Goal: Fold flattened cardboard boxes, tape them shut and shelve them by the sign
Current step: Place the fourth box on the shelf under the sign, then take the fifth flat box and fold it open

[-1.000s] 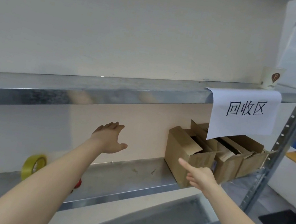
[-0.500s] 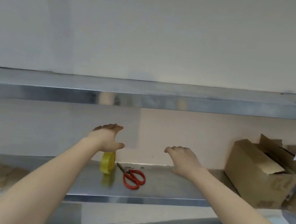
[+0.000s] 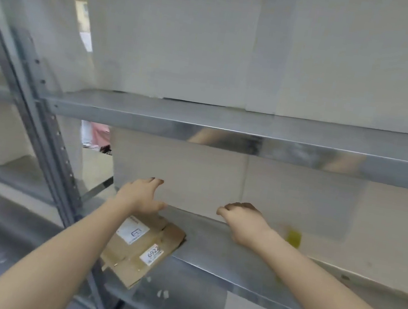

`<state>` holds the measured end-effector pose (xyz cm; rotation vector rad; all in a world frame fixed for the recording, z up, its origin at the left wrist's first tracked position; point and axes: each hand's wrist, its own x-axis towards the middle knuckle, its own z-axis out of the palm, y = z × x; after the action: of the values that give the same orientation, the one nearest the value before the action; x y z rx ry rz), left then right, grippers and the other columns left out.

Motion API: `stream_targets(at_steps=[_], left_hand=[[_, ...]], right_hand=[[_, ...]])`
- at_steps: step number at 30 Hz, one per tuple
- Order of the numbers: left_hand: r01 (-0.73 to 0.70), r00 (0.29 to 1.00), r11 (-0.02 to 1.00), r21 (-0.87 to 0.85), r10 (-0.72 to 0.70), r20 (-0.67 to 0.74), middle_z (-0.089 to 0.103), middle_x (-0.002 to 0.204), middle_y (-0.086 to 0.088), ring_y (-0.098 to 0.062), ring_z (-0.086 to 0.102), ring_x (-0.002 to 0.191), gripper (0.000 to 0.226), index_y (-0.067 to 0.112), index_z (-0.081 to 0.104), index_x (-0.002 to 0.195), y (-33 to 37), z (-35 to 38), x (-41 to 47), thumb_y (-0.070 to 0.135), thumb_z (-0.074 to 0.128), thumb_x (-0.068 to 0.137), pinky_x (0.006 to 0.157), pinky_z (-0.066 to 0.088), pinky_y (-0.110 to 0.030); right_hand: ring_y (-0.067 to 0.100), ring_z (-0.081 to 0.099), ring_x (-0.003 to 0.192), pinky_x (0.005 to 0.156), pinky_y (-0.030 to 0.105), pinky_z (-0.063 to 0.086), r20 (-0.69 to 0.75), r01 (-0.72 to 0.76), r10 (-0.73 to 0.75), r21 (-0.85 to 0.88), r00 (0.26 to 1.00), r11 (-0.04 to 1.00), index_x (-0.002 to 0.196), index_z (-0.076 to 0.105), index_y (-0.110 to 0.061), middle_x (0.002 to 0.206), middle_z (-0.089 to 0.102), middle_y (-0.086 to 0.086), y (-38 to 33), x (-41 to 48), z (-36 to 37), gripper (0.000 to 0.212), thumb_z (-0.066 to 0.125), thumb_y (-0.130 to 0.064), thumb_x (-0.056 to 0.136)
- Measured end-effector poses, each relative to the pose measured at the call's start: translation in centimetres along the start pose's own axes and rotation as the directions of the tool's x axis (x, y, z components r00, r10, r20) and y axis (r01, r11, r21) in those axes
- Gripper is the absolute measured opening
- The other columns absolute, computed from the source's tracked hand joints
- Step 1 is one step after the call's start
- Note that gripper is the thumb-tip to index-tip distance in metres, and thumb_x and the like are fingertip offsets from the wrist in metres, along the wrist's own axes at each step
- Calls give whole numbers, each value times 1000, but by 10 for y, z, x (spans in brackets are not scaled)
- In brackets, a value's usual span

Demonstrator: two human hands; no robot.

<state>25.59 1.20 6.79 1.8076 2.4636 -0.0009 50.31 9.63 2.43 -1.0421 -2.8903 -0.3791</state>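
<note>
Flattened cardboard box lies at the left end of the shelf, overhanging its front edge | left hand spread open just above it, right hand loosely curled, empty | risk: a clumsy grab could tip it off.

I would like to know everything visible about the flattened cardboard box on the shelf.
The flattened cardboard box is brown, creased, and lies flat on the left end of the metal shelf, one corner overhanging the front edge. It bears two white labels; one shows the digits 692. The left hand hides its far end; contact cannot be judged.
</note>
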Motion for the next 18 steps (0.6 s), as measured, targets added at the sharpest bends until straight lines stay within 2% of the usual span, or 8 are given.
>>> stream_targets(at_steps=[3,8,12,16,18], left_hand=[[66,998,997,-32,-66,4,27,157,0,-23,33,140,75,22,22,151,-39,9,2,55,51,91,112,31,-38],[156,987,988,-14,-156,44,22,159,0,-23,29,143,77,22,18,153,-77,24,16,56,50,91,114,29,-40],[198,979,979,-45,-195,63,28,157,1,-23,37,138,75,24,21,151,-96,39,36,56,50,90,110,36,-42],[201,970,979,-37,-194,148,31,156,0,-23,36,139,73,21,23,151,-105,65,52,55,48,92,109,35,-42],[192,966,981,-42,-181,184,32,155,1,-24,38,137,72,24,24,151,-112,75,64,55,49,91,108,37,-42]], right_hand=[[28,52,117,96,33,36,-4,89,-89,-18,996,996,126,49,-15,123,57,8,-23,38,0,43,47,1,86],[29,51,118,93,32,37,68,174,-173,-4,983,985,127,50,-14,123,56,9,-40,82,13,45,52,1,85],[28,50,118,92,31,36,76,201,-204,42,976,979,129,48,-15,124,55,7,-43,109,26,47,51,2,85],[29,49,121,95,33,39,237,180,-185,40,954,983,137,44,-14,131,52,10,-49,118,52,50,49,1,90],[28,48,124,96,34,39,300,147,-160,66,940,987,137,46,-16,134,51,9,-51,122,61,44,52,-9,94]])
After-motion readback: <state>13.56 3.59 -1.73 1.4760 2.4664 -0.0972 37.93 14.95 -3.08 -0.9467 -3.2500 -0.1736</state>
